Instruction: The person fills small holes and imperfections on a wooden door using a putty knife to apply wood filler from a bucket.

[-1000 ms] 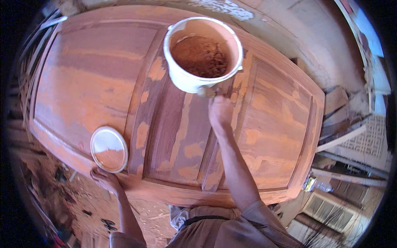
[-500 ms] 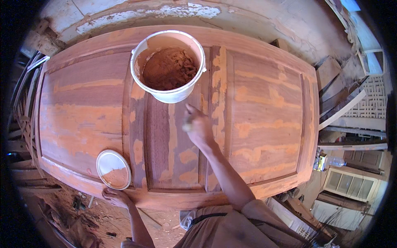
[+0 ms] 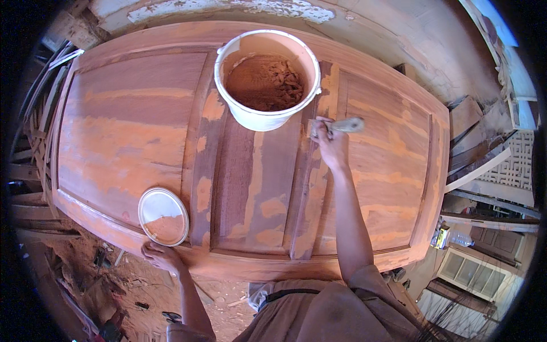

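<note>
A panelled wooden door lies flat before me, smeared with orange-brown filler in strips and patches. Gripped in my right hand is a putty knife, its pale handle pointing right and its blade end over the raised strip right of the centre panel. Just left of that hand stands a white bucket, holding reddish-brown filler paste. My left hand rests at the door's near edge with fingers extended, beside a round white lid that carries some orange filler.
Beyond the door's far edge rises a wall with peeling paint. Wooden offcuts lean at the right, and more timber is stacked at the left. Shavings and dust cover the floor on the near side.
My right hand has moved right and slightly away from me with the putty knife, whose handle now shows clearly. The view has shifted, so bucket and door appear further right. My left hand stays by the lid.
</note>
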